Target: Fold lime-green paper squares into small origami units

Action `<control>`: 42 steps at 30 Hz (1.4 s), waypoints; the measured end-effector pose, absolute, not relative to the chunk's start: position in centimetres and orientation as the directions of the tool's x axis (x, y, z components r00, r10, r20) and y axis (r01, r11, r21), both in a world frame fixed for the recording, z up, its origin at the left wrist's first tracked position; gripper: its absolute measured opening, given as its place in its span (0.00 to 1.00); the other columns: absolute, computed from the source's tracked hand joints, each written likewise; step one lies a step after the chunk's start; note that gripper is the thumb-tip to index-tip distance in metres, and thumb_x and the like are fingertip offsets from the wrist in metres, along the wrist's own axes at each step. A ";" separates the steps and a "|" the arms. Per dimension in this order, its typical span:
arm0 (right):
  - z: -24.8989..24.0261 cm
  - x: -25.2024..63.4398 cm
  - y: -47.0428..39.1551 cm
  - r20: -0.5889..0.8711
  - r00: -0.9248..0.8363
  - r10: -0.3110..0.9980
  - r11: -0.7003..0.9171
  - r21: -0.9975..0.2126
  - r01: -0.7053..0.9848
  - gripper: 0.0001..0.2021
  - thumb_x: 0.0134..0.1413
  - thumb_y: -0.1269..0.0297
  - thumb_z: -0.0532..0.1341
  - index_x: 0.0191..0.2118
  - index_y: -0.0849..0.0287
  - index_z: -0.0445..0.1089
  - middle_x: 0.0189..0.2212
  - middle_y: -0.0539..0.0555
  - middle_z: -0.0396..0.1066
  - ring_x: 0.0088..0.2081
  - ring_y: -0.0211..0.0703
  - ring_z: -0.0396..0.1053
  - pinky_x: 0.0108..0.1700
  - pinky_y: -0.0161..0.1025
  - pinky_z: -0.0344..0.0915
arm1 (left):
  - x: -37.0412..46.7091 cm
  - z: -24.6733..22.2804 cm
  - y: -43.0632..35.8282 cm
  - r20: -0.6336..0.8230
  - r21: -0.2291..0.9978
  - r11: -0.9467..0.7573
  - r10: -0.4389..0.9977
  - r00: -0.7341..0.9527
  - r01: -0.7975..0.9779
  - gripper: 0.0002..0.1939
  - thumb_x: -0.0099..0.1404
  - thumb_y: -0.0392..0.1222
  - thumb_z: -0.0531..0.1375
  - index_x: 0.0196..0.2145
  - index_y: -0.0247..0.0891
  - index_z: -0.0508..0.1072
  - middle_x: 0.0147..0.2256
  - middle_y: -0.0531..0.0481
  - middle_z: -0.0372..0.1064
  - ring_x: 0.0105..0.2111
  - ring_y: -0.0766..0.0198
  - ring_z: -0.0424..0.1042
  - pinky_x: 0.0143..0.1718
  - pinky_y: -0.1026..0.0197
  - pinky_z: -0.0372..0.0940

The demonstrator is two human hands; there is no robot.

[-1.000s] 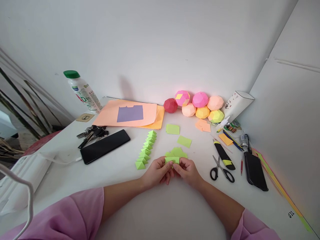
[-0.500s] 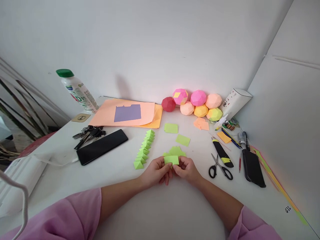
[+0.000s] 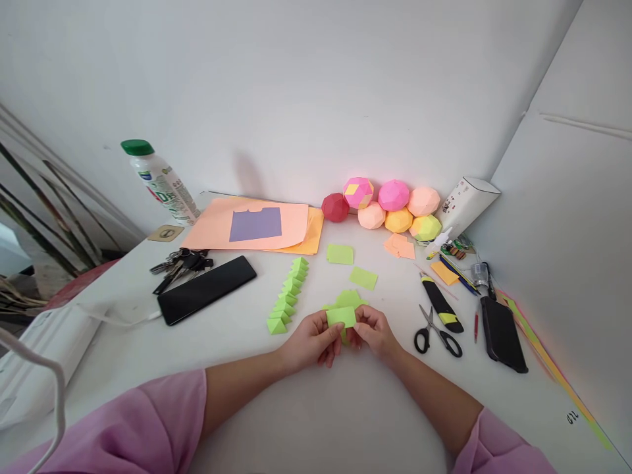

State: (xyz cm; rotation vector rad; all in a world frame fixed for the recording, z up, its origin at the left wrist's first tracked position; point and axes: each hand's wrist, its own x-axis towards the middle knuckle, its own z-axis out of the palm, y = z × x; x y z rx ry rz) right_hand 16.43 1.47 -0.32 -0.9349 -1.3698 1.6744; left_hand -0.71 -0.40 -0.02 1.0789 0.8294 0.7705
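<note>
A small green paper rectangle (image 3: 341,317) is held up between my two hands at the table's middle. My left hand (image 3: 313,339) pinches its left side, thumb in front. The right edge of the same paper is between the thumb and fingers of my right hand (image 3: 376,332). Behind it lie more green paper pieces (image 3: 350,298), partly hidden. Two green rectangles, a nearer one (image 3: 364,278) and a farther one (image 3: 340,254), lie flat beyond. Left of my hands stretches a row of folded green pieces (image 3: 285,303).
Scissors (image 3: 430,332), a cutter (image 3: 441,303) and a black phone (image 3: 502,334) lie at right. Faceted paper balls (image 3: 394,195) stand by the wall. At left are keys (image 3: 184,262), a black device (image 3: 207,289), a bottle (image 3: 165,187) and orange sheets (image 3: 212,224).
The view has shifted slightly. My right hand's fingers have moved a little to the right along the green paper, showing more of its lower right corner.
</note>
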 end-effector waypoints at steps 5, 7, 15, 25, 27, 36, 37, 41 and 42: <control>-0.7 16.4 1.9 -0.059 -0.352 0.934 -0.154 -0.957 -0.247 0.09 0.52 0.59 0.56 0.29 0.57 0.57 0.20 0.47 0.66 0.18 0.35 0.62 0.19 0.31 0.56 | -0.7 -0.2 -0.3 -0.196 0.943 0.295 0.866 0.461 -0.155 0.17 0.60 0.54 0.55 0.29 0.37 0.58 0.17 0.57 0.66 0.10 0.72 0.61 0.11 0.70 0.52; -0.5 16.2 1.8 -0.045 -0.380 0.924 -0.121 -0.976 -0.179 0.11 0.52 0.57 0.59 0.33 0.58 0.59 0.21 0.46 0.64 0.20 0.34 0.62 0.21 0.32 0.57 | -0.6 -0.1 -0.4 -0.189 0.949 0.283 0.860 0.474 -0.136 0.17 0.61 0.55 0.54 0.29 0.37 0.59 0.17 0.57 0.66 0.11 0.72 0.62 0.11 0.70 0.53; -0.3 16.0 1.4 -0.087 -0.457 0.885 -0.082 -0.996 0.031 0.17 0.50 0.52 0.60 0.24 0.59 0.56 0.18 0.46 0.61 0.18 0.32 0.56 0.21 0.32 0.53 | -0.5 0.6 -0.6 -0.203 0.965 0.257 0.846 0.493 -0.044 0.17 0.61 0.55 0.54 0.29 0.37 0.61 0.15 0.58 0.65 0.11 0.73 0.61 0.12 0.70 0.54; -0.7 16.2 1.5 -0.062 -0.446 0.893 -0.084 -0.996 -0.030 0.16 0.52 0.52 0.60 0.25 0.59 0.57 0.16 0.45 0.61 0.17 0.32 0.56 0.20 0.31 0.53 | -0.7 0.0 -0.4 -0.204 0.949 0.290 0.859 0.469 -0.119 0.16 0.59 0.54 0.56 0.29 0.38 0.60 0.15 0.58 0.66 0.09 0.72 0.60 0.09 0.71 0.53; -0.7 16.2 1.6 -0.065 -0.450 0.891 -0.085 -0.996 -0.025 0.17 0.52 0.52 0.60 0.25 0.58 0.56 0.16 0.45 0.60 0.17 0.31 0.55 0.19 0.31 0.52 | -0.8 -0.2 -0.3 -0.204 0.945 0.301 0.849 0.487 -0.130 0.17 0.59 0.55 0.56 0.28 0.38 0.59 0.14 0.58 0.65 0.08 0.73 0.58 0.09 0.71 0.51; -0.1 16.2 1.7 -0.106 -0.425 0.899 -0.108 -0.994 0.020 0.20 0.48 0.50 0.62 0.22 0.57 0.53 0.14 0.43 0.57 0.16 0.31 0.54 0.19 0.32 0.50 | -0.8 1.2 -0.7 -0.229 0.967 0.250 0.806 0.546 0.037 0.18 0.58 0.56 0.56 0.30 0.37 0.61 0.16 0.57 0.65 0.11 0.71 0.61 0.12 0.70 0.54; -0.2 16.3 1.7 -0.105 -0.419 0.902 -0.108 -0.994 0.017 0.20 0.48 0.50 0.62 0.22 0.57 0.53 0.14 0.43 0.56 0.16 0.31 0.54 0.19 0.32 0.50 | -1.0 2.0 -0.9 -0.249 0.967 0.233 0.794 0.554 0.101 0.18 0.59 0.56 0.55 0.28 0.38 0.60 0.18 0.55 0.66 0.13 0.70 0.63 0.13 0.69 0.56; -0.5 16.5 1.9 -0.101 -0.410 0.906 -0.117 -0.993 -0.013 0.19 0.51 0.50 0.60 0.24 0.58 0.54 0.16 0.44 0.61 0.17 0.33 0.58 0.20 0.32 0.53 | -4.5 5.7 -0.5 -0.114 0.872 -0.161 0.852 0.511 0.462 0.17 0.62 0.53 0.51 0.26 0.37 0.66 0.25 0.48 0.70 0.25 0.62 0.71 0.25 0.62 0.65; -0.5 16.5 2.0 -0.106 -0.410 0.906 -0.124 -0.992 -0.019 0.19 0.50 0.51 0.60 0.24 0.58 0.54 0.17 0.45 0.62 0.18 0.33 0.59 0.20 0.32 0.54 | -6.2 6.2 -0.1 -0.001 0.780 -0.281 0.893 0.450 0.559 0.16 0.63 0.51 0.51 0.28 0.37 0.69 0.30 0.46 0.72 0.30 0.59 0.72 0.31 0.60 0.66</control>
